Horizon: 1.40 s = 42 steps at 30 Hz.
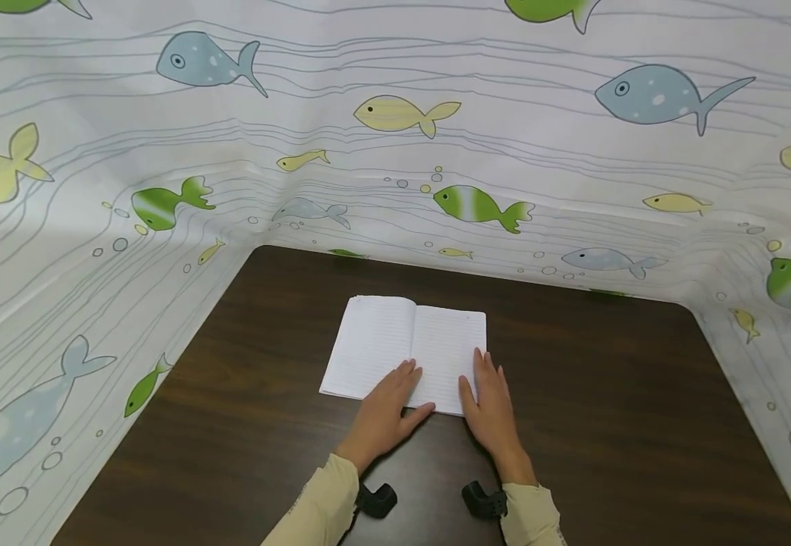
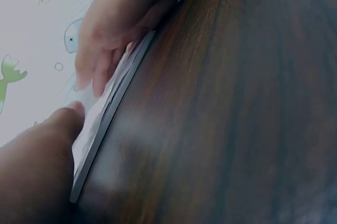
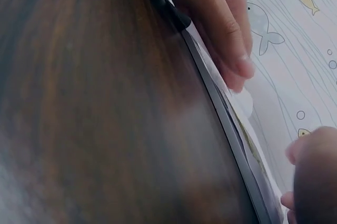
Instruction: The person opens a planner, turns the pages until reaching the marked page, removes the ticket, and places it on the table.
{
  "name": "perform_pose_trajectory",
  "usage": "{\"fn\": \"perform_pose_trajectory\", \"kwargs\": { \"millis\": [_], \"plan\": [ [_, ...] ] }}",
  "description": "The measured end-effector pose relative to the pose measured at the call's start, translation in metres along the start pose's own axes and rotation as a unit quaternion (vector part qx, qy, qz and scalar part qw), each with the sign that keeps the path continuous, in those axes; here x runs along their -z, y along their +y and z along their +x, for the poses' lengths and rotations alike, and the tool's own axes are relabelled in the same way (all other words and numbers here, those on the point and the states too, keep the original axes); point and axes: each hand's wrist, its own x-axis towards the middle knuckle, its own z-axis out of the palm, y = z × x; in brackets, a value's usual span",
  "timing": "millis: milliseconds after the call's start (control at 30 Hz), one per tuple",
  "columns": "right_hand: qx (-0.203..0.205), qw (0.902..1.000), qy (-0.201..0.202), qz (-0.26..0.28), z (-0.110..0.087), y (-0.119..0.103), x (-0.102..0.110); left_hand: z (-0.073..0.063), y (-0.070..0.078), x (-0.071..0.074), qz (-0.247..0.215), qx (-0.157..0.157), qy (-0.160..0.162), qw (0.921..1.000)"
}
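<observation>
While a bare left hand (image 1: 387,417), fingers extended and gripping nothing, rests on the near edge of an open white notebook of ruled paper (image 1: 410,337) by its centre fold, a bare right hand (image 1: 493,409), likewise relaxed and holding nothing, lies at the notebook's right edge. Cream-coloured sleeves (image 1: 320,500) reach in from the notebook's near side; around it spreads a dark brown wood-grain table (image 1: 607,394), and beyond, white fish-print sheeting (image 1: 518,159).

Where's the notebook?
In the head view, the open notebook lies on the table, left hand over its lower middle, right hand at its right edge.
</observation>
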Motion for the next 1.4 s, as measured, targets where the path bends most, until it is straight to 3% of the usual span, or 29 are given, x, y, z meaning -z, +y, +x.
{"fn": "perform_pose_trajectory", "kwargs": {
  "millis": [133, 267, 433, 733, 1000, 1100, 1200, 1267, 1400],
  "plan": [
    [-0.003, 0.9987, -0.029, -0.041, -0.002, 0.0, 0.0, 0.002, -0.002, 0.0, 0.009, 0.011, 0.015, 0.9998],
    [-0.009, 0.9945, -0.051, -0.09, -0.001, 0.0, -0.001, 0.004, -0.002, 0.0, 0.014, 0.038, -0.001, 0.9992],
    [-0.006, 0.9944, -0.064, -0.084, 0.002, -0.005, 0.0, 0.006, -0.002, 0.002, -0.002, 0.061, -0.02, 0.9979],
    [0.006, 0.9908, -0.086, -0.104, 0.003, -0.006, -0.001, 0.005, -0.006, 0.003, -0.033, 0.038, 0.007, 0.9987],
    [-0.014, 0.9984, -0.04, -0.037, -0.001, -0.003, -0.002, 0.002, -0.007, 0.0, -0.046, 0.004, 0.028, 0.9985],
    [-0.031, 0.9993, -0.021, 0.005, -0.001, -0.004, 0.001, 0.003, -0.006, 0.0, -0.046, -0.014, 0.061, 0.997],
    [-0.048, 0.9979, -0.009, 0.042, -0.001, -0.004, 0.003, 0.005, -0.006, 0.0, -0.03, -0.019, 0.127, 0.9913],
    [-0.053, 0.9972, -0.005, 0.053, 0.0, -0.003, 0.004, 0.007, -0.006, 0.001, -0.016, -0.009, 0.181, 0.9833],
    [-0.059, 0.9974, -0.012, 0.041, 0.002, -0.003, 0.004, 0.011, -0.004, 0.004, 0.019, 0.032, 0.286, 0.9576]
  ]
}}
